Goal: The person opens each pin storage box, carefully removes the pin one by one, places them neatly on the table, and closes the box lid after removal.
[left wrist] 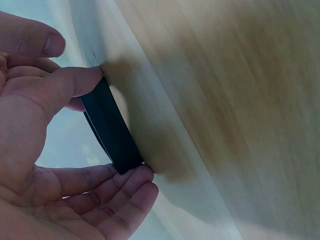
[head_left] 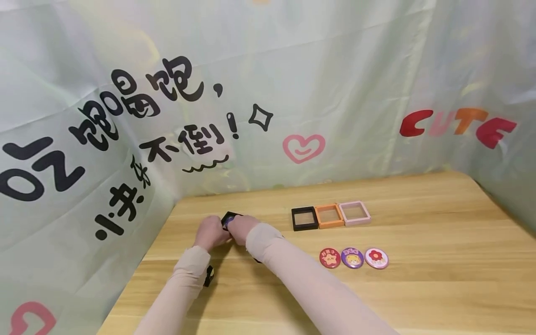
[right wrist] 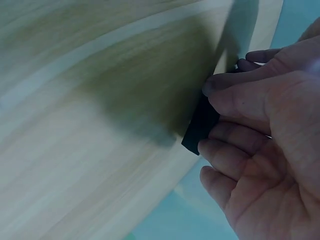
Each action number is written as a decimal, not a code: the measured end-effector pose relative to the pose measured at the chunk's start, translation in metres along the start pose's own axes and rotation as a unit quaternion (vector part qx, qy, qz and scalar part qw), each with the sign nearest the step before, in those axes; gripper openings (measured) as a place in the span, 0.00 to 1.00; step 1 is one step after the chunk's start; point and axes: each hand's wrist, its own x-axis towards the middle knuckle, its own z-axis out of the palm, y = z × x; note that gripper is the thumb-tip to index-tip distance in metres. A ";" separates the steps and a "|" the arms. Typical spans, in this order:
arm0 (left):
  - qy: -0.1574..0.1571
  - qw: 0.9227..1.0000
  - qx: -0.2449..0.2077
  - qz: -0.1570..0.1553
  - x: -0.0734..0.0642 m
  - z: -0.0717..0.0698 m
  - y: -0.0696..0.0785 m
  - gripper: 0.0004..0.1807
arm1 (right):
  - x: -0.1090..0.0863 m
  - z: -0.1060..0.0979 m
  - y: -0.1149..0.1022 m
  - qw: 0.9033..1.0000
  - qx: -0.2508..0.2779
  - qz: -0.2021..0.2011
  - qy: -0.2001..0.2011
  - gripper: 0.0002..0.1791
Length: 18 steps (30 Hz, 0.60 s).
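Note:
Both hands meet around a small black square frame on the left side of the table. My left hand grips it between thumb and fingers; the left wrist view shows the dark side of the frame edge-on, close over the wood. From the other side, my right hand pinches the same frame with its thumb on the edge. A round badge with some purple shows inside the frame, mostly hidden by the fingers.
Black, orange and pink frames stand in a row at the back. Nearer lie red, purple and white round badges. A black piece with yellow is partly behind the left sleeve. Printed cloth walls the table.

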 end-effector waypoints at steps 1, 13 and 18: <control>0.003 1.000 0.002 0.002 -0.002 0.000 0.002 0.18 | 0.000 0.002 0.001 1.000 -0.002 -0.002 0.000 0.07; 0.006 1.000 -0.002 0.019 -0.007 0.005 0.015 0.17 | -0.019 0.002 0.007 1.000 -0.011 -0.006 0.001 0.07; -0.003 1.000 0.003 0.019 -0.010 0.009 0.020 0.17 | -0.026 0.000 0.007 0.999 -0.041 -0.007 -0.003 0.05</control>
